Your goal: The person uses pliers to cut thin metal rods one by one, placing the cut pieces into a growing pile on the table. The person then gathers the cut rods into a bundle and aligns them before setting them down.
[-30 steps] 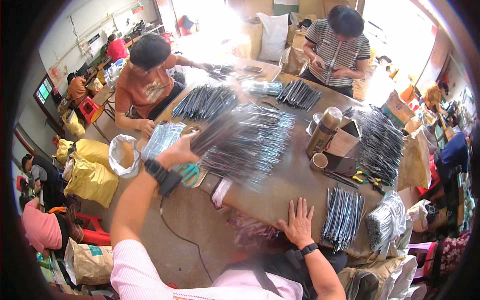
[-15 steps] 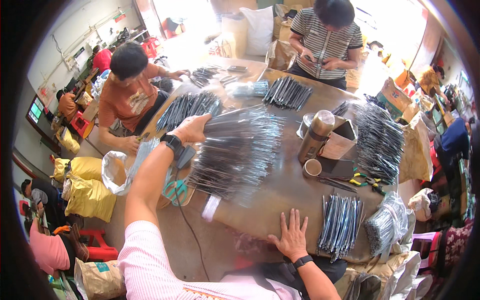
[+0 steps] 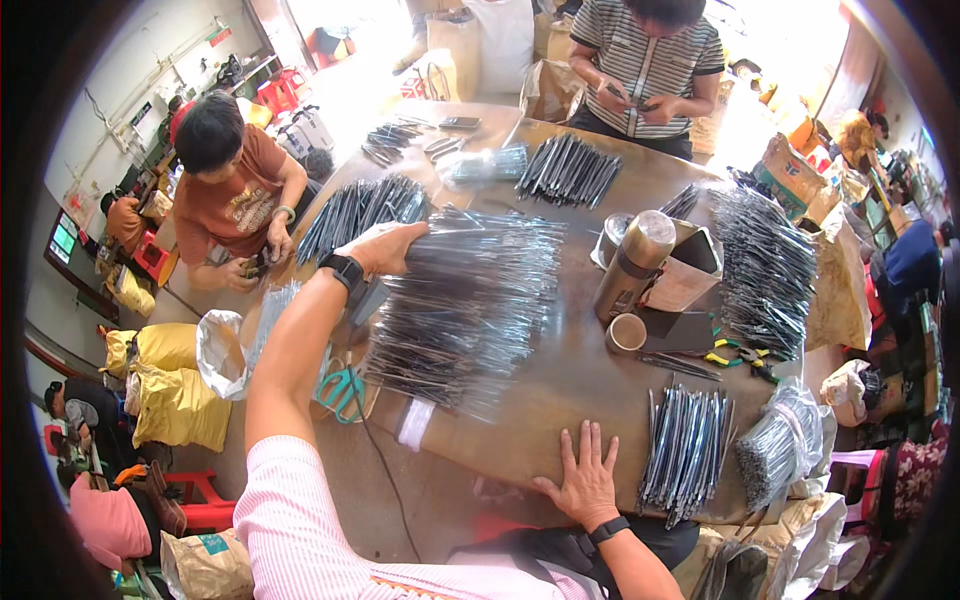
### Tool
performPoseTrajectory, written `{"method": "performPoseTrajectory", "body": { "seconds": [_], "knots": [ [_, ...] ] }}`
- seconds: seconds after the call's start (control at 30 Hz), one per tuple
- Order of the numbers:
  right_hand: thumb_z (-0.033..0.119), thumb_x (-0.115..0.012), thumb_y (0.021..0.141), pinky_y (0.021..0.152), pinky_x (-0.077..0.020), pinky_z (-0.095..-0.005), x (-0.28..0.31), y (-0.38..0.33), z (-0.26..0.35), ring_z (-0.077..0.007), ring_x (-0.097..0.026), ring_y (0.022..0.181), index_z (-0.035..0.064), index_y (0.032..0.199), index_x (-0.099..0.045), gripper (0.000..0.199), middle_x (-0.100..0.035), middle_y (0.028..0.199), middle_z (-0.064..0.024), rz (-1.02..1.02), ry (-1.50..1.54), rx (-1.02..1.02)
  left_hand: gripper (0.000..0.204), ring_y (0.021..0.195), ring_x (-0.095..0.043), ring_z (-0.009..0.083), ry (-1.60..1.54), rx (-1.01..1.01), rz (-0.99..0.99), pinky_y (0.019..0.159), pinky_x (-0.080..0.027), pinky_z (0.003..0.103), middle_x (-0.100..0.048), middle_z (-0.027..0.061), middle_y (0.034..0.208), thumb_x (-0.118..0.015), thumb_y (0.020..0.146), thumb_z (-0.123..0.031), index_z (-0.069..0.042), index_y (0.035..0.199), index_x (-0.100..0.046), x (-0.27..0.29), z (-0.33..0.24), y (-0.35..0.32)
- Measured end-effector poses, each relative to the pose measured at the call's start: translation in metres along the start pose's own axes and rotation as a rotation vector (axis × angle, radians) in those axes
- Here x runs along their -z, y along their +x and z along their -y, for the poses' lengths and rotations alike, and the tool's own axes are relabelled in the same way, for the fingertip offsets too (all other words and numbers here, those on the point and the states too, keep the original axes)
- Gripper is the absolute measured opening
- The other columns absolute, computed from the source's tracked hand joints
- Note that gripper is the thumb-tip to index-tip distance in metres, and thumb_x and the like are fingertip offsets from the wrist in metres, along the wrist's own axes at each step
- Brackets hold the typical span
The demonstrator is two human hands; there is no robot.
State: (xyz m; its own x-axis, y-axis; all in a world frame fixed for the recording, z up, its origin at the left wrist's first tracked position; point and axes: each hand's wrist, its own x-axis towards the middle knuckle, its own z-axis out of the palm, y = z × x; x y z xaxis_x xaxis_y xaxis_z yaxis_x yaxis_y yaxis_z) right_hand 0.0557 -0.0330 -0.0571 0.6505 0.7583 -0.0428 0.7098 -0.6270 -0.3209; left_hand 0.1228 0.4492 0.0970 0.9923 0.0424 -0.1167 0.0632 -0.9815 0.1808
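Observation:
My left arm reaches out to the far left edge of a broad pile of thin dark strips [image 3: 450, 320] with shiny clear parts, blurred in places. There my left hand [image 3: 383, 248] is closed, its fingers pressed together; the pile and the hand itself hide what is in its grasp. Flat on the bare brown tabletop [image 3: 490, 435] near the front edge lies my right hand [image 3: 585, 485], fingers spread, holding nothing. A neat bundle of dark strips [image 3: 686, 450] sits just to its right, with a plastic-wrapped bundle [image 3: 775, 455] beyond.
Around the middle right stand a metal flask [image 3: 635, 265], a paper cup [image 3: 627, 334] and yellow-handled pliers [image 3: 735, 353]. Teal-handled scissors [image 3: 345, 393] lie by the left edge. Co-workers sit at left [image 3: 235, 190] and stand across [image 3: 650, 80]. A long strip pile [image 3: 765, 265] covers the right side.
My left hand stays at the pile's far left edge. The co-worker at left has drawn both hands together over a small dark item. My right hand has stayed flat on the table.

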Motion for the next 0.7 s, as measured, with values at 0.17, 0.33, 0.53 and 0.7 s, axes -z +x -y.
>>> {"method": "performPoseTrajectory", "body": {
  "seconds": [0.17, 0.33, 0.53, 0.7],
  "knots": [
    [0.067, -0.055, 0.084, 0.116, -0.0058, -0.0651, 0.004, 0.0, 0.001, -0.0423, -0.017, 0.147, 0.0043, 0.148, -0.038, 0.091, -0.025, 0.155, -0.0292, 0.027, -0.044, -0.002, 0.052, 0.095, -0.063, 0.0431, -0.009, -0.031, -0.019, 0.08, -0.049, 0.047, -0.067, 0.0237, 0.096, -0.074, 0.071, -0.012, -0.005, 0.119, -0.053, -0.008, 0.001, 0.002],
    [0.067, -0.054, 0.085, 0.116, -0.0048, -0.064, 0.003, 0.001, 0.002, -0.0418, -0.017, 0.148, 0.0039, 0.148, -0.038, 0.091, -0.025, 0.156, -0.0289, 0.017, -0.039, -0.003, 0.051, 0.097, -0.063, 0.0419, 0.046, -0.081, -0.05, 0.081, -0.05, 0.046, -0.067, 0.0225, 0.096, -0.072, 0.068, -0.008, -0.005, 0.116, -0.054, -0.013, 0.005, 0.009],
    [0.061, -0.061, 0.082, 0.116, -0.0043, -0.0642, 0.002, 0.0, 0.0, -0.0407, -0.017, 0.148, 0.0031, 0.148, -0.038, 0.091, -0.025, 0.155, -0.028, 0.007, 0.003, -0.007, 0.056, 0.106, -0.063, 0.0377, 0.102, -0.069, -0.045, 0.091, -0.045, 0.045, -0.067, 0.0187, 0.106, -0.069, 0.068, -0.004, -0.007, 0.121, -0.052, -0.024, 0.01, 0.013],
    [0.063, -0.059, 0.083, 0.116, -0.0054, -0.0636, 0.001, 0.0, 0.001, -0.0404, -0.017, 0.148, 0.0037, 0.148, -0.038, 0.091, -0.026, 0.155, -0.0278, -0.006, -0.02, -0.003, 0.061, 0.118, -0.054, 0.034, 0.272, -0.032, -0.025, 0.105, -0.035, 0.052, -0.064, 0.0114, 0.114, -0.066, 0.071, -0.002, -0.012, 0.129, -0.05, -0.03, 0.015, 0.017]
  ]
}}
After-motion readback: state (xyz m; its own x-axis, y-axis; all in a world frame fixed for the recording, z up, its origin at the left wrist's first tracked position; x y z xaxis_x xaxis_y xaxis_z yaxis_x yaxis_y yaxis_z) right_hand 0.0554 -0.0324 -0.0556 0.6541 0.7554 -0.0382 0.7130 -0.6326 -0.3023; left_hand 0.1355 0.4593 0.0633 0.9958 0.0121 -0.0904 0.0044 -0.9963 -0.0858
